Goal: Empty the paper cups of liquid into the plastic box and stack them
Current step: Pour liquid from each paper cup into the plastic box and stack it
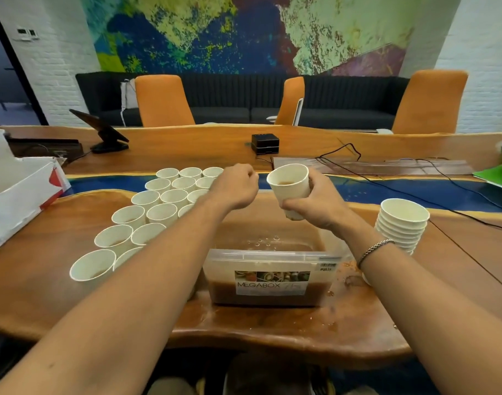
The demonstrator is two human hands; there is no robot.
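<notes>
Nearest: wooden table [38, 286], with wet brown drops [351, 279] on it just right of the plastic box [269, 280].
Box is clear, labelled MEGABOX, near centre between both forearms. It holds brown liquid [261, 238] with bubbles on the surface.
Right of the box, a stack of empty paper cups [402, 220] stands upright, partly behind the right wrist, which wears a bracelet [375, 249].
Left of the box, upright cups [161, 212] stand in close rows running from near to far; several show a little brown liquid at the bottom.
Above the box's far edge, the right hand [318, 206] grips 1 paper cup [289, 186] round its lower half. The cup is tilted, mouth toward the viewer, a little brown liquid inside.
Left hand [232, 186] is just left of that cup, not touching it, fingers curled into a fist with nothing seen in it.
Far left: white carton [16, 192], tablet on a stand [101, 129]. Far centre: small black device [265, 143], cables [415, 178] running right.
Beyond: 3 orange chairs [162, 101], dark sofa [229, 95], painted mural [244, 32].
</notes>
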